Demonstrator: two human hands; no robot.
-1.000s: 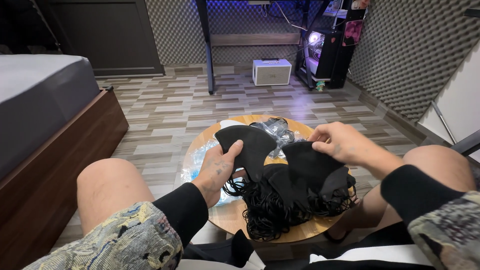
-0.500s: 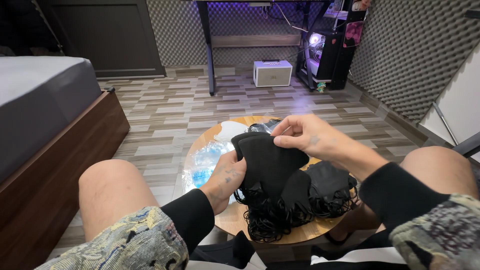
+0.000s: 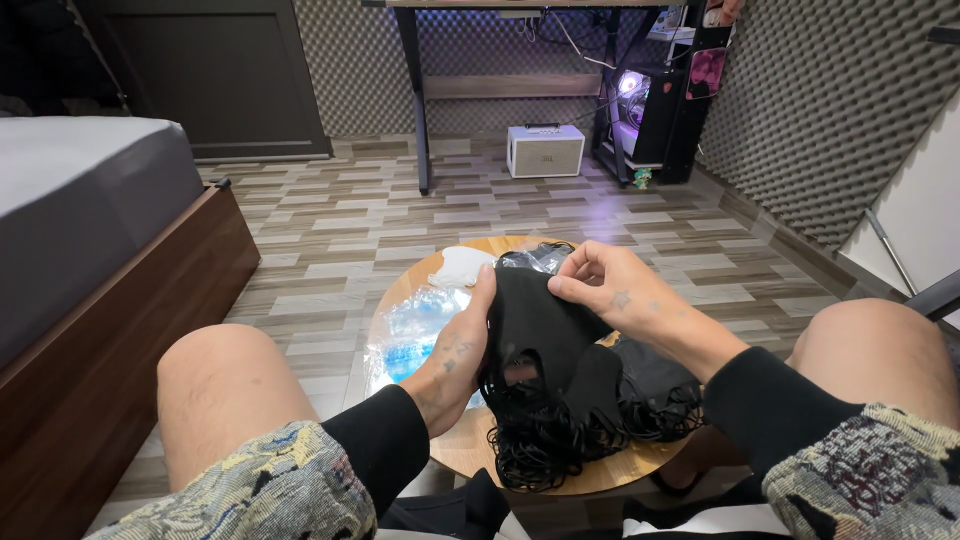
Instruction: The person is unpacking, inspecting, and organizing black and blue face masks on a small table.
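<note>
Head view, looking down over two bare knees at a small round wooden worktop (image 3: 455, 455). Left hand (image 3: 455, 355) laid flat and open along the left edge of a black face mask (image 3: 545, 325), fingers stretched upward, pressing the cloth rather than gripping it. Right hand (image 3: 610, 290) curled at the mask's top right corner, thumb and fingertips pinched shut on its edge. Mask held up just above the middle of the worktop, between the two hands, a hole showing near its lower left. Beneath and to the right, a loose pile of black masks (image 3: 640, 385) with tangled ear loops (image 3: 535, 450) spilling toward the near rim. Clear plastic bag (image 3: 415, 335) lying at the left of the worktop, partly under the left hand; a white mask (image 3: 462, 265) at the far left edge. Farther off on the floor, a white box (image 3: 545, 150) beside a lit computer case (image 3: 640, 115); grey bed (image 3: 90, 210) at the left.
</note>
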